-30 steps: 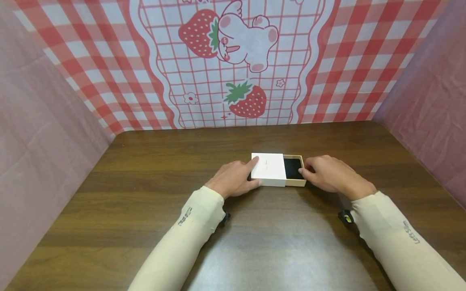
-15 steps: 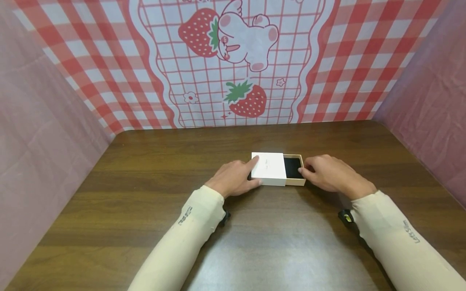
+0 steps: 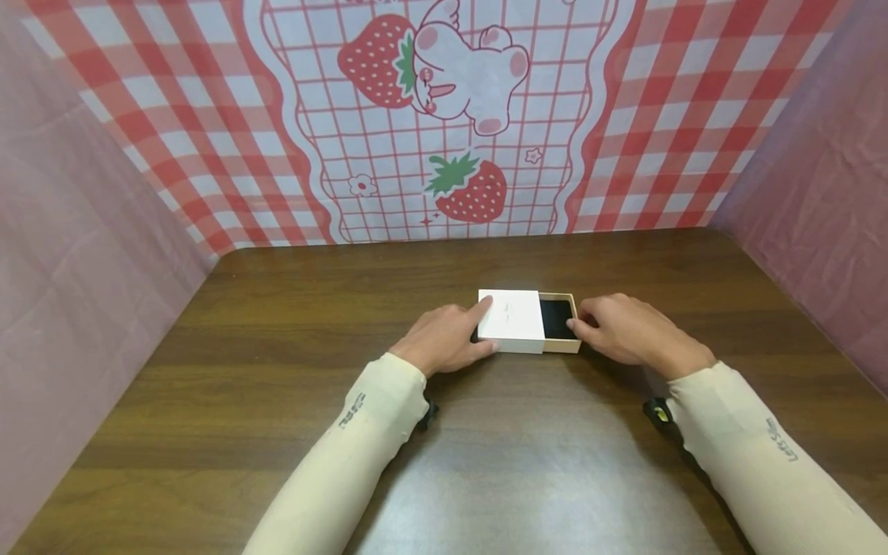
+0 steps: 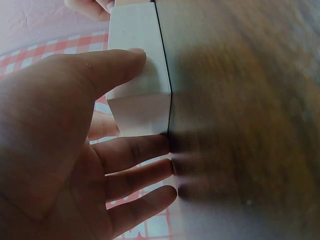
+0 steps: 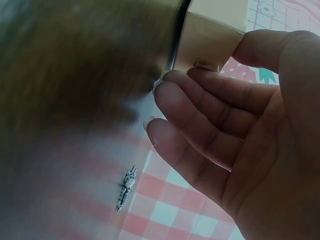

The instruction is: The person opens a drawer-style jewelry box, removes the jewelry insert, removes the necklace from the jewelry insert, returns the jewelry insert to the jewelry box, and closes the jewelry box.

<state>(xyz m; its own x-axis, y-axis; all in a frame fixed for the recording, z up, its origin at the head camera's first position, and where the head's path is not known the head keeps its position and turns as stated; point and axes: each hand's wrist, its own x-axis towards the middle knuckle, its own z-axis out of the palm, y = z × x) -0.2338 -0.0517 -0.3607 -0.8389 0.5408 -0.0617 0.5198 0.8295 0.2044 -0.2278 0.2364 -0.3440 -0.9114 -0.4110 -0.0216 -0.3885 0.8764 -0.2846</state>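
A small box stands on the brown table, its white sleeve partly off a tan drawer with a black lining. My left hand grips the sleeve's left end, thumb on the near side and index finger on top. In the left wrist view, the other fingers extend past the sleeve's end, tips at the table. At the drawer's right end, my right hand pinches the end wall, thumb over its edge. The right wrist view shows a small tab at that wall by the fingertips.
A small silvery ornate piece lies on the table near my right hand in the right wrist view. Behind the table hangs a red-checked cloth with strawberries. Pink cloth walls close off both sides.
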